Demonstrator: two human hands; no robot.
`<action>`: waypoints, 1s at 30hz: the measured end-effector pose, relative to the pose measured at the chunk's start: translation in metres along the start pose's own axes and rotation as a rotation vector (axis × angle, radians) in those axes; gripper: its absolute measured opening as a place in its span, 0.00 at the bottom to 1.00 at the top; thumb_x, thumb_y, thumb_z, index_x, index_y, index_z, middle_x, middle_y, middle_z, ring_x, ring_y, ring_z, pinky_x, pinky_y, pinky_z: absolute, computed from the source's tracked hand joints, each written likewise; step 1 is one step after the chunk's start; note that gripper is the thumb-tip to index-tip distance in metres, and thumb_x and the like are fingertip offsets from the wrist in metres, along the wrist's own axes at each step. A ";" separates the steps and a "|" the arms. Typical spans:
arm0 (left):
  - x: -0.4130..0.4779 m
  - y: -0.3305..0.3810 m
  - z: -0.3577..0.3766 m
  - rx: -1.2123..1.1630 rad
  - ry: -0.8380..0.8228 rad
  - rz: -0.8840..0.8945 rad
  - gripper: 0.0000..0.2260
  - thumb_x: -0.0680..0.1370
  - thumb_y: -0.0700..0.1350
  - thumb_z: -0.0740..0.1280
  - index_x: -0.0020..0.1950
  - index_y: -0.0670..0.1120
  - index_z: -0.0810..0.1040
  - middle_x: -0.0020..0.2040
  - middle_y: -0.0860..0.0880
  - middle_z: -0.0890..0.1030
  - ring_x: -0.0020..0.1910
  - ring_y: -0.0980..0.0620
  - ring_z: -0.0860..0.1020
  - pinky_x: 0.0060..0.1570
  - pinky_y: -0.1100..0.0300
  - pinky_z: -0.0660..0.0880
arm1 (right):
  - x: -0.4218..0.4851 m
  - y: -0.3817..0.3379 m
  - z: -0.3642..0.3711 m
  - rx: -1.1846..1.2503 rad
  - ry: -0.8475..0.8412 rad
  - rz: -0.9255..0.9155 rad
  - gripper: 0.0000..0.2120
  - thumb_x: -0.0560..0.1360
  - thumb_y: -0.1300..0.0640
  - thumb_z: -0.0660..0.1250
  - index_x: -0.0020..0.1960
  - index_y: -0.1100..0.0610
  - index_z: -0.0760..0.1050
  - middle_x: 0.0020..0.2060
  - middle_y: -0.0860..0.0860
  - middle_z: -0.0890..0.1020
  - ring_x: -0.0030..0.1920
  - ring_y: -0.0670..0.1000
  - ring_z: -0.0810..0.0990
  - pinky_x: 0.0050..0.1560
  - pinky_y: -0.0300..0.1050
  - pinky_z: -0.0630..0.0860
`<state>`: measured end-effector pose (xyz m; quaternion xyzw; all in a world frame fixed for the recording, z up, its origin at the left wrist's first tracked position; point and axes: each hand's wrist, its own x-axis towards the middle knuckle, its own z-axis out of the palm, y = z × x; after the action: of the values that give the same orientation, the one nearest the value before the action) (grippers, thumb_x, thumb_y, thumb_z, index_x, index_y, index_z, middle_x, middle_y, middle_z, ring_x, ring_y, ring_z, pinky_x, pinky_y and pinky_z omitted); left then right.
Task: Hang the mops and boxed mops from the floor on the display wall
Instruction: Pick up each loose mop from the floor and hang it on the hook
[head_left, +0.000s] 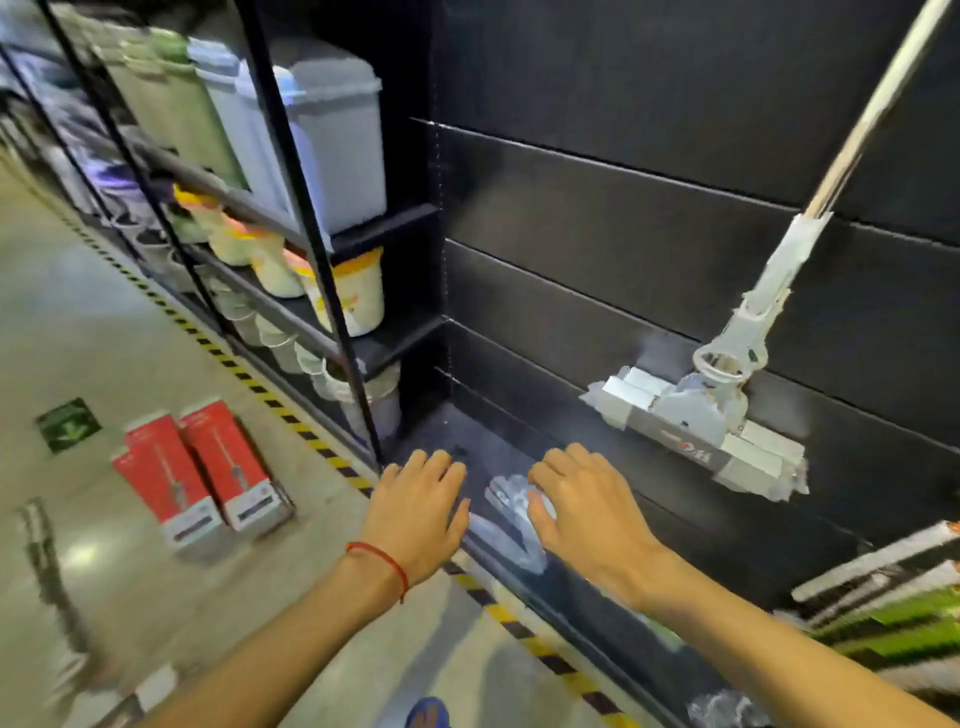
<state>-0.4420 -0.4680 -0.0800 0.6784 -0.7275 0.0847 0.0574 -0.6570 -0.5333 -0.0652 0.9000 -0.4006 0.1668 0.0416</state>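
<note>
A white mop (727, 384) hangs on the black slatted display wall (623, 218), its flat head low at the right and its pole running up to the top right. Red boxed mops (208, 467) lie on the floor at the left. My left hand (421, 509) hovers with its fingers spread over the wall's dark base ledge (519, 447). My right hand (582, 509) reaches down beside it, fingers relaxed, over a crinkled clear plastic wrap (506, 525) lying on the ledge. Whether the right hand touches the wrap is unclear through the blur.
A black shelf rack (332, 291) with grey bins (322, 135) and pastel buckets (358, 296) stands left of the wall. Yellow-black hazard tape (291, 415) runs along the floor edge. Green and white boxes (893, 608) are stacked at the right. A green floor sign (67, 423) lies far left.
</note>
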 end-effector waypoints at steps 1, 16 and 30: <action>-0.023 -0.006 0.000 -0.010 -0.023 -0.037 0.17 0.76 0.55 0.56 0.52 0.48 0.79 0.47 0.48 0.79 0.45 0.44 0.78 0.39 0.47 0.77 | -0.004 -0.018 0.004 0.017 -0.021 -0.037 0.05 0.74 0.53 0.68 0.42 0.53 0.80 0.37 0.50 0.80 0.39 0.55 0.78 0.37 0.51 0.76; -0.395 -0.173 -0.002 0.082 -0.183 -0.493 0.12 0.75 0.54 0.65 0.52 0.50 0.81 0.49 0.49 0.82 0.45 0.46 0.81 0.42 0.48 0.79 | -0.056 -0.365 0.081 0.191 -0.243 -0.351 0.12 0.74 0.49 0.65 0.51 0.54 0.83 0.42 0.49 0.82 0.44 0.55 0.80 0.43 0.50 0.79; -0.626 -0.358 -0.032 0.095 -0.223 -0.782 0.16 0.72 0.50 0.72 0.57 0.47 0.82 0.54 0.47 0.83 0.52 0.43 0.80 0.57 0.43 0.76 | -0.056 -0.676 0.130 0.190 -0.310 -0.612 0.16 0.75 0.44 0.62 0.51 0.54 0.81 0.43 0.51 0.81 0.44 0.55 0.78 0.45 0.51 0.74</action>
<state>-0.0401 0.1265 -0.1567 0.9109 -0.4116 0.0160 -0.0254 -0.1606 -0.0640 -0.1662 0.9927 -0.0969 0.0448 -0.0554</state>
